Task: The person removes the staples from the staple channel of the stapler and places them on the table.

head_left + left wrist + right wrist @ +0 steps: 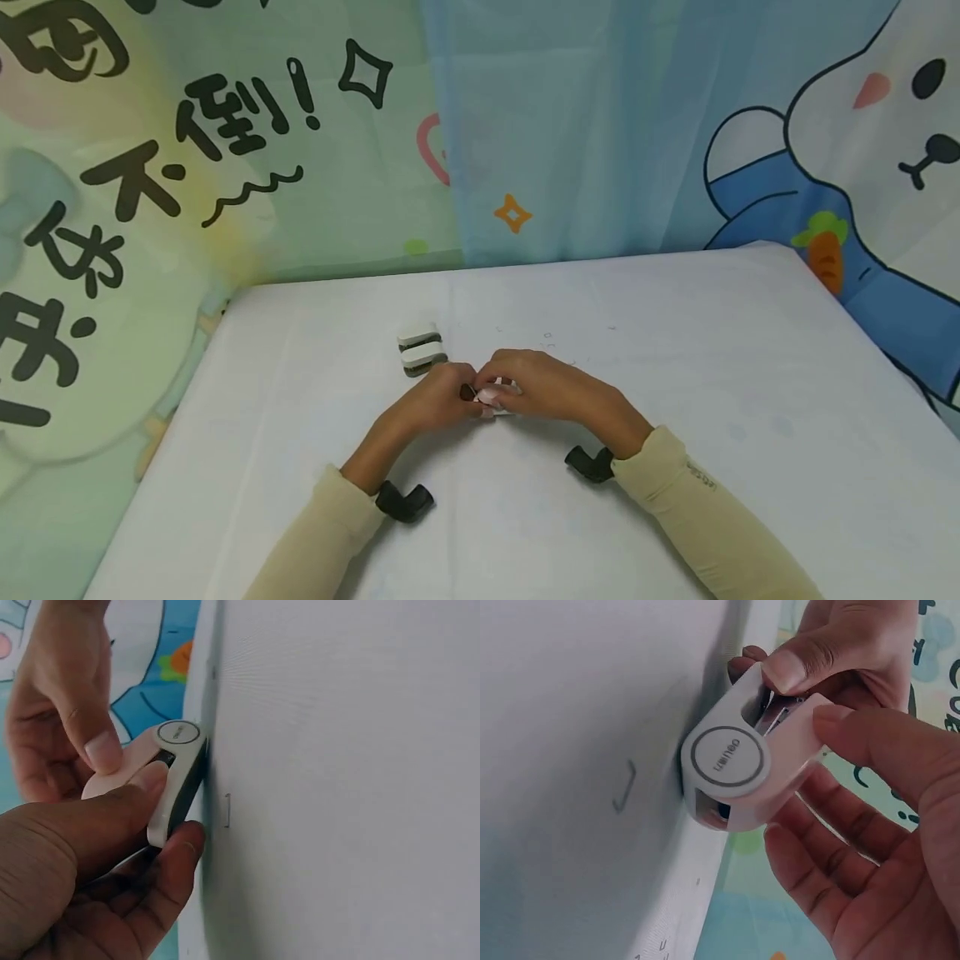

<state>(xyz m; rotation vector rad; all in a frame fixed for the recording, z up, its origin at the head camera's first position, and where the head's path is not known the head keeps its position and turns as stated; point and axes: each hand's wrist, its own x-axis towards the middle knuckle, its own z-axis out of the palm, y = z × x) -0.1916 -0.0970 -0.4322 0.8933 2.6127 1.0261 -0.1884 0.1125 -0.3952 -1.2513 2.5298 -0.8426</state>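
Held between both hands is a small white and pink stapler [727, 757], its arms spread apart, with a round "deli" disc at the pivot. My left hand [438, 400] pinches the white arm between thumb and fingers, as the left wrist view shows. My right hand [543, 383] grips the pink arm, its thumb lying on the outer face. Between the arms a dark metal part is partly visible. In the head view the hands hide most of the stapler [176, 742]. A single loose staple [228, 810] lies on the white surface close by.
Just beyond my left hand sits a small block with white and dark stripes [422, 348]. Several tiny staples [547, 336] are scattered behind my right hand. The white table [525, 517] ends at a printed cloth backdrop [570, 133]. Black camera mounts are on both wrists.
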